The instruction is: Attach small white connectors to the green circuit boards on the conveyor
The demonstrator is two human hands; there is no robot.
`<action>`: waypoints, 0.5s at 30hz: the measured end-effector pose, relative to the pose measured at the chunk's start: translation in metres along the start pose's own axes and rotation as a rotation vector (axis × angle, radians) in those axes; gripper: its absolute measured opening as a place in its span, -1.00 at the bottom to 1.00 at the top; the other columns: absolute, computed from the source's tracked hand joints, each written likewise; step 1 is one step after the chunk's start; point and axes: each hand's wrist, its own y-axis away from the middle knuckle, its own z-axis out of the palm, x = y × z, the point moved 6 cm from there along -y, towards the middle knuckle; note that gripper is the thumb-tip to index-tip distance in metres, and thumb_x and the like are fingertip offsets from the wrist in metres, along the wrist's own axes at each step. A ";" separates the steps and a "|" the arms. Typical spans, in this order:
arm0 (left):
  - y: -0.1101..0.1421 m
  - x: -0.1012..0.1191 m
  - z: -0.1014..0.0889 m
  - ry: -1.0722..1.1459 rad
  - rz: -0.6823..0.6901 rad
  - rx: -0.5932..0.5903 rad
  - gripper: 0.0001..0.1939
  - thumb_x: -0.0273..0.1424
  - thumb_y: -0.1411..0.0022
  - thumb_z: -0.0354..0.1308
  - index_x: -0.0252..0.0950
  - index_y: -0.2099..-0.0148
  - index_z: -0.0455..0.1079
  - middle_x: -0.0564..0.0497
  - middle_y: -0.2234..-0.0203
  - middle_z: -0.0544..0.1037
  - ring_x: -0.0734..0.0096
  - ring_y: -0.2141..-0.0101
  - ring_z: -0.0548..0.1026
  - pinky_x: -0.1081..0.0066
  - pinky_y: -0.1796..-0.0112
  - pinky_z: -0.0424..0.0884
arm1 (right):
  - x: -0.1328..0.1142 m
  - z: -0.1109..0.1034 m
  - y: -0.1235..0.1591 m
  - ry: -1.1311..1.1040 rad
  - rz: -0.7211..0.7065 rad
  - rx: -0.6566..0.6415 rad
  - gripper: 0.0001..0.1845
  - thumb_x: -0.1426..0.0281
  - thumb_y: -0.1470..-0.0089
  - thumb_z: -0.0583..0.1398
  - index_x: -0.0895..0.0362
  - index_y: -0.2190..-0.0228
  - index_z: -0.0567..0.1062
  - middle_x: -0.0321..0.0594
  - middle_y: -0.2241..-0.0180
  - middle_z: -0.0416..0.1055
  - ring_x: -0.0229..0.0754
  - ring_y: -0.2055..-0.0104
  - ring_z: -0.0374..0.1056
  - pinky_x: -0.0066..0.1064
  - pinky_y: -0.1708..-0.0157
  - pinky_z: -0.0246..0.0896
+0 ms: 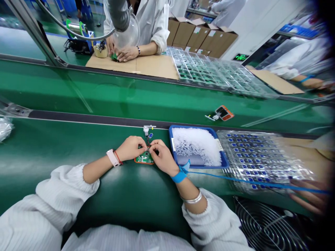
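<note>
— How does my grip stand, seen from afar?
— My left hand (133, 148) and right hand (162, 157) meet over the circuit board (145, 159), fingertips bunched by thin wires (148, 141); whether they clamp them, I cannot tell.
— The step?
— Fine two-handed work at the wires, I judge; the next move calls for light, steady fingertips without tugging.
— And the board?
— Green, orange-edged, dotted with small parts, it lies on the green bench (117, 195), near a blue tray (201, 166) of white pellets (196, 137).
</note>
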 end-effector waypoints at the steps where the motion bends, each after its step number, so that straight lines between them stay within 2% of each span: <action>1: -0.002 0.000 0.000 -0.007 -0.016 -0.016 -0.86 -0.49 -0.07 0.10 -0.29 0.46 0.48 0.02 0.42 0.56 0.40 0.39 0.48 0.41 0.32 0.35 | 0.000 0.001 -0.001 0.006 0.007 -0.001 -0.85 0.49 0.00 0.06 0.11 0.57 0.33 -0.17 0.31 0.26 -0.15 0.19 0.27 -0.24 0.15 0.22; 5: 0.000 -0.002 -0.003 0.001 -0.014 -0.013 -0.89 -0.45 -0.09 0.11 -0.30 0.45 0.43 0.02 0.43 0.52 0.41 0.40 0.46 0.42 0.33 0.33 | -0.008 0.001 0.001 0.033 0.025 0.024 -0.84 0.50 0.01 0.07 0.11 0.57 0.35 -0.19 0.34 0.26 -0.16 0.21 0.27 -0.27 0.17 0.22; 7: 0.007 -0.003 -0.006 -0.023 0.027 0.018 -0.89 -0.36 -0.13 0.12 -0.30 0.38 0.38 0.00 0.40 0.50 0.37 0.35 0.44 0.40 0.30 0.31 | -0.016 -0.009 0.007 0.058 -0.004 0.067 -0.85 0.49 -0.02 0.08 0.11 0.54 0.36 -0.18 0.33 0.27 -0.16 0.20 0.27 -0.26 0.16 0.22; 10: 0.019 0.001 -0.004 -0.142 0.144 -0.024 -0.61 -0.10 -0.04 0.21 -0.28 0.21 0.31 -0.05 0.27 0.46 0.23 0.22 0.39 0.29 0.20 0.27 | -0.018 -0.047 0.022 0.163 -0.052 0.202 -0.87 0.46 -0.07 0.08 0.10 0.48 0.38 -0.14 0.27 0.29 -0.12 0.14 0.26 -0.21 0.10 0.18; 12: 0.025 0.003 -0.001 -0.232 0.204 -0.060 -0.43 0.01 0.08 0.26 -0.26 0.14 0.28 -0.08 0.19 0.43 0.13 0.14 0.35 0.23 0.15 0.23 | -0.006 -0.082 0.036 0.270 0.002 0.321 -0.88 0.42 -0.07 0.09 0.09 0.48 0.39 -0.13 0.28 0.29 -0.09 0.14 0.25 -0.17 0.09 0.17; 13: 0.027 0.003 0.001 -0.265 0.215 -0.062 -0.40 0.03 0.10 0.26 -0.25 0.13 0.26 -0.08 0.17 0.42 0.11 0.12 0.34 0.21 0.13 0.21 | 0.005 -0.099 0.043 0.313 0.058 0.367 -0.87 0.39 -0.06 0.11 0.10 0.50 0.39 -0.13 0.31 0.29 -0.08 0.17 0.25 -0.15 0.12 0.17; 15: 0.027 0.003 0.003 -0.300 0.206 -0.046 -0.44 0.02 0.06 0.24 -0.24 0.13 0.26 -0.09 0.17 0.42 0.10 0.11 0.33 0.20 0.12 0.18 | 0.029 -0.121 0.055 0.342 0.180 0.350 -0.85 0.36 -0.03 0.12 0.11 0.53 0.39 -0.16 0.38 0.29 -0.08 0.26 0.26 -0.16 0.20 0.20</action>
